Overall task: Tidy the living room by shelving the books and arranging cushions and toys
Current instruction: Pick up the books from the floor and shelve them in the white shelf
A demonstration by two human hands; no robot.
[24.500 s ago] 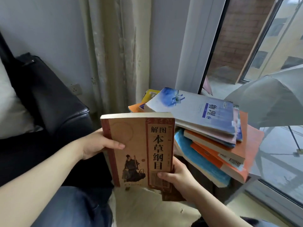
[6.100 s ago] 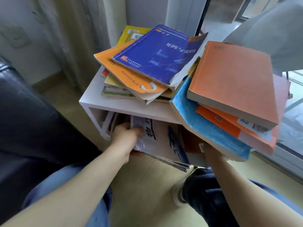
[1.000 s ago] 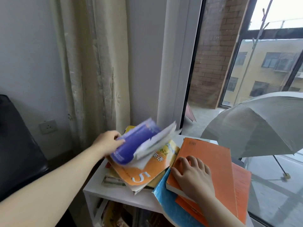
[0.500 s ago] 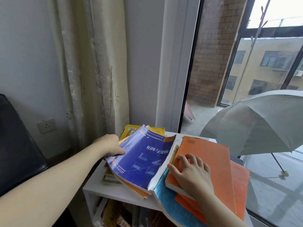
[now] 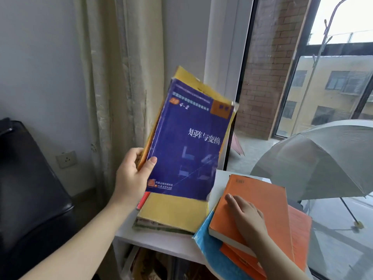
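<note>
My left hand (image 5: 133,176) grips a bundle of books by its left edge, raised upright above the shelf, thumb on the dark blue book (image 5: 187,144) in front; an orange and a yellow book show behind it. Below lies a yellow-covered stack (image 5: 171,215) on the white shelf (image 5: 157,242). My right hand (image 5: 246,215) rests flat, fingers straight, on the thick orange book (image 5: 262,201), which tops a pile with a light blue book (image 5: 210,251) jutting over the shelf's front edge. More books stand in the compartment (image 5: 153,263) beneath.
A black sofa arm (image 5: 30,199) is at the left, with a wall socket (image 5: 66,159) and a cream curtain (image 5: 121,77) behind. Right of the shelf is a full-height window; an open grey umbrella (image 5: 314,160) stands outside.
My left hand has lifted the blue book and the books under it off the stack and tipped them upright. My right hand stays pressed on the orange book.
</note>
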